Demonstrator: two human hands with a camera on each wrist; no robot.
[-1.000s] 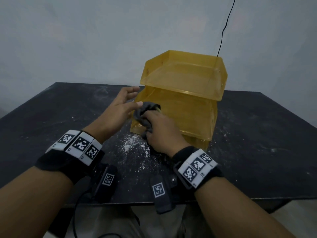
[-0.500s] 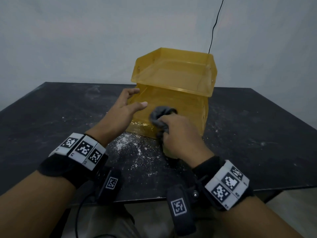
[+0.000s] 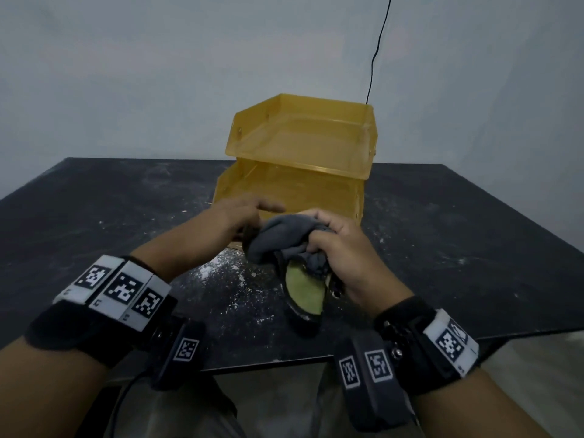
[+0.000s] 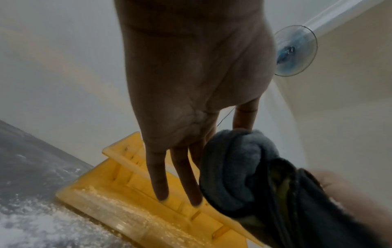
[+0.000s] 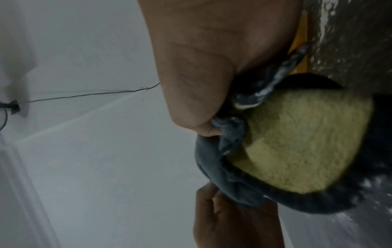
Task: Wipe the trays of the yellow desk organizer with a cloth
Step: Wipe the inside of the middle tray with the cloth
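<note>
From the head view, a black counter (image 3: 94,216) dusted with white powder (image 3: 221,273) stood against a plain grey wall (image 3: 158,74). One yellow desk organizer (image 3: 297,165) with two trays showing sat just beyond both hands. The right hand (image 3: 341,248) had its fingers curled tight around one grey cloth (image 3: 278,238) with a yellow-green side. The left hand (image 3: 234,216) touched the cloth's left edge.

In the left wrist view, the left fingers (image 4: 159,176) were straight and relaxed, pointing down over the organizer's front tray (image 4: 127,193), with the cloth just to their right.

In the right wrist view, the right fingers (image 5: 199,94) squeezed the cloth, and the left thumb and fingers seemed to pinch its lower edge.
</note>
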